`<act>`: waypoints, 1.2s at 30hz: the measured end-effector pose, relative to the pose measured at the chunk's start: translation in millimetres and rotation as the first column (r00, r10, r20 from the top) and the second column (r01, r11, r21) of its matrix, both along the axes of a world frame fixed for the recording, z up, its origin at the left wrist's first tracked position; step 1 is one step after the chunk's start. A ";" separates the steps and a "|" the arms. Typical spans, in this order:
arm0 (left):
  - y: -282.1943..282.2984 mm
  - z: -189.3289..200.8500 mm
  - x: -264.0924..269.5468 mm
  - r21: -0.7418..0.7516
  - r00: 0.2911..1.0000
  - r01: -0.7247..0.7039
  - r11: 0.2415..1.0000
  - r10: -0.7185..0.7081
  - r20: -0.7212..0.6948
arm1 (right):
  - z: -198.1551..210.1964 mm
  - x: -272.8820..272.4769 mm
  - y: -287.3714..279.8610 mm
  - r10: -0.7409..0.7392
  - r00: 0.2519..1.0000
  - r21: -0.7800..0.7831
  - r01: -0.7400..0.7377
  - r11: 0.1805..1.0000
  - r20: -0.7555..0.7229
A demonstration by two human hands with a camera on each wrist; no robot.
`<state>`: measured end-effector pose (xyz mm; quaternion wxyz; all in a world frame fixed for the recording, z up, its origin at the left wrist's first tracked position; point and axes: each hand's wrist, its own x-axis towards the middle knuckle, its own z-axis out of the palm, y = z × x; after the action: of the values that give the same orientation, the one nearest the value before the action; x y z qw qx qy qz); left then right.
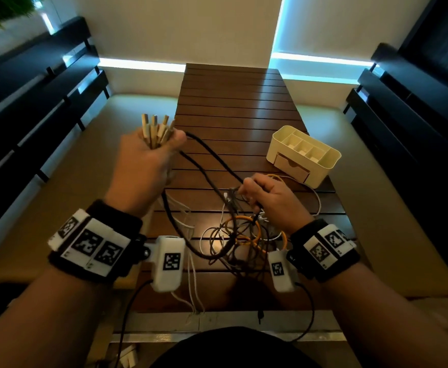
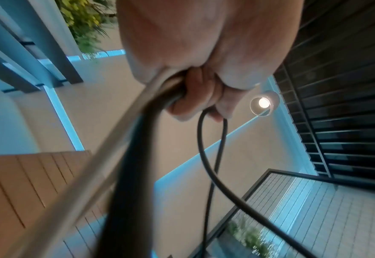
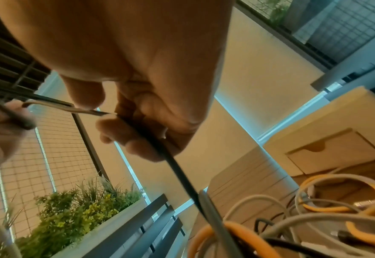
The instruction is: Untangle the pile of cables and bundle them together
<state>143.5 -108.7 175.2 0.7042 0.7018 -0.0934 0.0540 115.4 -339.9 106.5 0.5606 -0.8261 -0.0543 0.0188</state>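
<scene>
A tangled pile of cables [image 1: 240, 236], black, white, grey and orange, lies on the slatted wooden table [image 1: 233, 102]. My left hand [image 1: 161, 147] is raised over the table's left edge and grips a bunch of cable ends [image 1: 156, 130] whose plugs stick up out of the fist. A black cable [image 1: 212, 158] runs from that fist down to my right hand [image 1: 253, 193], which holds it just above the pile. In the left wrist view the left hand [image 2: 195, 94] grips several cables, and a black loop [image 2: 204, 148] hangs from it. In the right wrist view my fingers [image 3: 124, 137] curl round the black cable [image 3: 177, 167] above the tangle [image 3: 314, 218].
A cream desk organizer [image 1: 303, 155] with compartments and a small drawer stands at the table's right, just beyond my right hand. Thin white cables [image 1: 193, 285] hang over the near table edge. Dark slatted benches [image 1: 31, 107] flank both sides.
</scene>
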 end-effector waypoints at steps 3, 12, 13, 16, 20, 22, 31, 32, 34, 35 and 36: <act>11.9 -15.2 7.4 0.258 0.989 0.085 0.962 -0.049 -0.142 | 3.2 3.6 -6.8 -0.108 0.991 0.023 0.107 0.994 0.073; 1.1 -14.2 -0.4 0.589 0.997 -0.077 0.804 0.059 0.050 | 23.1 15.7 -6.9 0.040 0.986 -0.488 0.044 0.872 0.160; -3.5 -11.3 -2.1 0.579 0.997 -0.066 0.813 0.028 0.073 | 24.2 15.8 -3.4 0.075 0.986 -0.488 0.007 0.873 0.148; -18.6 -12.8 -10.4 0.613 0.985 0.096 0.784 -0.165 0.057 | 31.6 14.2 7.6 0.163 0.971 -0.433 -0.073 0.899 0.176; -27.3 -23.9 -11.9 0.589 0.949 0.271 0.761 -0.313 -0.032 | 44.5 11.7 11.1 0.188 0.943 -0.347 -0.085 0.934 0.274; -27.4 -22.6 -10.3 0.576 0.950 0.251 0.778 -0.312 0.008 | 45.3 10.9 9.8 0.182 0.939 -0.305 -0.090 0.948 0.290; -18.2 -5.6 -2.1 0.225 0.986 0.166 0.960 -0.169 -0.006 | 14.2 11.9 0.6 0.092 0.992 -0.012 -0.091 0.996 0.087; -16.9 -8.4 -0.8 0.283 0.987 0.158 0.946 -0.155 -0.031 | 14.3 13.0 -0.3 0.060 0.993 0.027 -0.063 0.998 0.097; -15.5 -16.3 2.0 0.438 0.985 0.169 0.883 -0.144 -0.091 | 18.1 16.1 -2.8 -0.029 0.990 0.069 0.019 0.997 0.141; -16.0 -19.9 2.4 0.508 0.984 0.179 0.843 -0.143 -0.109 | 21.3 17.7 -4.2 -0.065 0.985 0.075 0.053 0.996 0.162; -17.0 -22.9 2.6 0.561 0.984 0.176 0.809 -0.142 -0.104 | 24.5 19.0 -5.3 -0.084 0.980 0.062 0.074 0.995 0.180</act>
<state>146.0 -125.6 152.3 0.4675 0.8705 -0.1435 -0.0553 134.4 -345.2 130.9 0.5760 -0.8101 -0.0730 -0.0809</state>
